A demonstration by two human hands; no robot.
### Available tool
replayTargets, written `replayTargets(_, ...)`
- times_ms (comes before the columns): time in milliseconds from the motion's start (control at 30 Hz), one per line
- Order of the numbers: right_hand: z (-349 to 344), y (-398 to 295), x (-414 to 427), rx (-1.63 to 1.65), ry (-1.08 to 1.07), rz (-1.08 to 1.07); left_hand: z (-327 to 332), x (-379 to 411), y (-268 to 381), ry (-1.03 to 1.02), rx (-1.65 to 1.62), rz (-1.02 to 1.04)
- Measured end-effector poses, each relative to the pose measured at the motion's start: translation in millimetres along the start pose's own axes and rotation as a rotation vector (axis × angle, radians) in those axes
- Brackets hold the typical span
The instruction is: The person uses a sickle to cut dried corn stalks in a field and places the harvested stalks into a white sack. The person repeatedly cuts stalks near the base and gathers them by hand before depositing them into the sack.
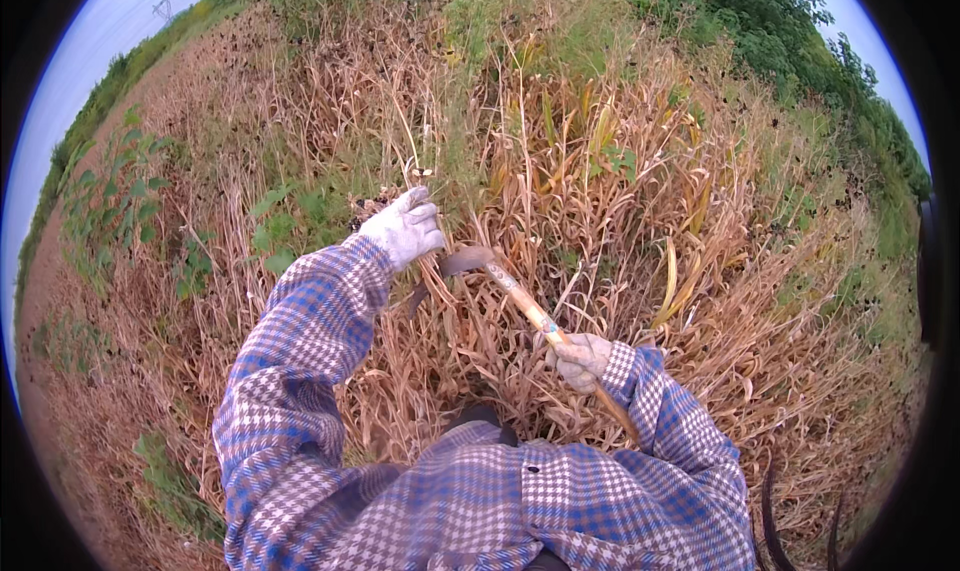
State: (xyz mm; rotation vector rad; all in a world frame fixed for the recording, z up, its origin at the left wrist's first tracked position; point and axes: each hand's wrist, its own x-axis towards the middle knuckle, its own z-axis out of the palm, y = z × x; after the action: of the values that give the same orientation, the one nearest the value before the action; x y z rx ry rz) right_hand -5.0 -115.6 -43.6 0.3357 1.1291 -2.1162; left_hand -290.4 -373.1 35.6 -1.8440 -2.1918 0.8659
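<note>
My left hand (406, 228), in a white work glove, is closed around a bunch of dry stalks (437, 280). Seed heads and thin stems stick out above the fist. In my right hand (581, 361), also gloved, is the wooden handle of a sickle (525, 301). Its curved, rusty-looking metal blade (466, 260) reaches left to the stalks just below my left hand. Part of the blade is hidden behind the stalks, so I cannot tell whether its edge touches them. The handle's lower end runs down beside my right sleeve.
Dense dry brown plants (645, 218) surround me, some with yellow leaves (673, 282). A leafy green weed (120, 188) stands at left, and smaller green growth (292, 222) is near my left forearm. Green trees (787, 31) rise at the far right. A pylon (163, 5) stands in the distance.
</note>
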Motion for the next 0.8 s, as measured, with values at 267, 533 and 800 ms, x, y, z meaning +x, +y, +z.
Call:
replayTargets(267,39.7,6.0,-153.2,-0.085,0.184,0.114,-43.0,-32.5,-10.4,0.218,-0.036,-0.05)
replayTargets(533,42.5,-128.0,-38.3,-0.208,0.513,-0.476,-105.6,-40.0,-35.0,0.301,0.006,-0.176)
replayTargets(800,61.4,-161.3,31.6,-0.21,0.289,-0.367,-129.2,-43.7,-43.8,0.165,0.052,-0.265)
